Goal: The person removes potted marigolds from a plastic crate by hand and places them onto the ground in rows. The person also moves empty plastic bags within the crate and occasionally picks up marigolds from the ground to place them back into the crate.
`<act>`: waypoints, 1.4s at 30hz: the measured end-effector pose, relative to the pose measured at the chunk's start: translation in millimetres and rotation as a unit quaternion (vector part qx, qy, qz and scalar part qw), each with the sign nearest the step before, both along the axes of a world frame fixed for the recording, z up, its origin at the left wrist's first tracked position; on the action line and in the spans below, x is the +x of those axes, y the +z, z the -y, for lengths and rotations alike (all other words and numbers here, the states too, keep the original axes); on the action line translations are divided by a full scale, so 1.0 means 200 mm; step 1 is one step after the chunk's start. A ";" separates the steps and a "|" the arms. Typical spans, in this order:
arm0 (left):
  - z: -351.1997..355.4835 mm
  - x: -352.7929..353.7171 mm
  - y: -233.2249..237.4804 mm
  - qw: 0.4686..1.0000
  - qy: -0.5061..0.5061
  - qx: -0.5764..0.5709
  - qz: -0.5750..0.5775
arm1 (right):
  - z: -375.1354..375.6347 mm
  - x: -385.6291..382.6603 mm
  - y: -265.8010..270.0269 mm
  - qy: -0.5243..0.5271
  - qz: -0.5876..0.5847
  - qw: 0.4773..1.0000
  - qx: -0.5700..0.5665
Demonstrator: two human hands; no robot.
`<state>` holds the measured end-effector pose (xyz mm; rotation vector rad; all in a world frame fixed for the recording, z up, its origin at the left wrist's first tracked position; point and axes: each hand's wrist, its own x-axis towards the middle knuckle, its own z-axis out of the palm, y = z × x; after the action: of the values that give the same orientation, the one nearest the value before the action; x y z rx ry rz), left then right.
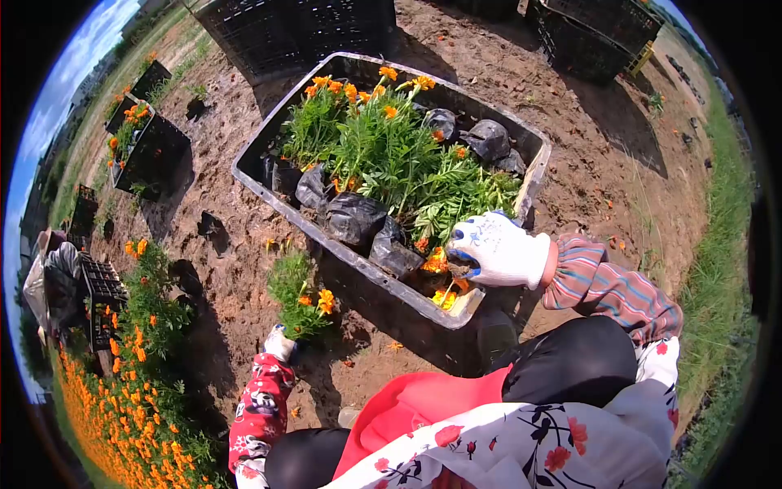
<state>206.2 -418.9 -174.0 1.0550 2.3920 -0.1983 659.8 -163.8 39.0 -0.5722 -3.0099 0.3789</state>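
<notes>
My left hand (279, 343), in a white and blue glove, is at the base of a marigold plant (295, 295) with green leaves and orange flowers, held low over the soil. Its fingers are mostly hidden, but they look closed on the plant's lower part. In the near right corner of a black plastic crate (358, 254) is my gloved right hand (498, 248). Its fingers curl round a dark bagged root ball (463, 262), with orange flowers beside it. Inside the crate, marigold plants (383, 151) lie on their sides, with black nursery bags (354, 218) round their roots.
Behind the crate stand tall black crates (297, 37), with more stacked crates (595, 37) at upper right. Crates with marigolds (151, 151) sit at left. Rows of marigolds (138, 407) fill the lower left, near another person (61, 281). Grass (717, 236) borders the right.
</notes>
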 end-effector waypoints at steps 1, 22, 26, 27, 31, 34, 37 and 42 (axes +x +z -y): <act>0.07 -0.12 -0.12 0.985 -0.022 0.100 0.139 | -0.01 0.00 -0.02 0.003 0.001 1.000 -0.007; -1.29 1.02 1.30 0.557 -0.787 0.178 0.197 | 0.08 0.16 0.32 -0.007 -0.223 0.964 -0.143; -1.39 1.32 1.09 0.836 -0.427 -0.151 0.310 | 0.09 0.12 0.13 -0.018 -0.130 0.986 -0.098; -1.36 1.28 1.09 0.846 -0.413 -0.089 0.326 | 0.09 0.12 0.11 -0.011 -0.156 0.983 -0.095; -1.14 1.19 1.37 0.837 -0.479 0.233 0.126 | 0.06 0.10 0.12 0.016 -0.128 0.987 -0.097; -1.01 1.21 1.46 0.827 -0.560 0.038 0.014 | 0.04 0.06 0.06 0.063 -0.117 0.988 -0.081; -0.99 1.23 1.28 0.819 -0.573 0.033 0.011 | 0.01 0.00 0.06 0.078 -0.060 0.986 -0.132; -1.04 1.25 1.21 0.811 -0.583 0.009 0.051 | -0.09 -0.13 0.23 -0.011 -0.235 0.967 -0.101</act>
<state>456.1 -211.5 68.0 2.3262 1.3256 -0.5035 634.7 -146.0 85.8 -0.4481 -2.5253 0.7130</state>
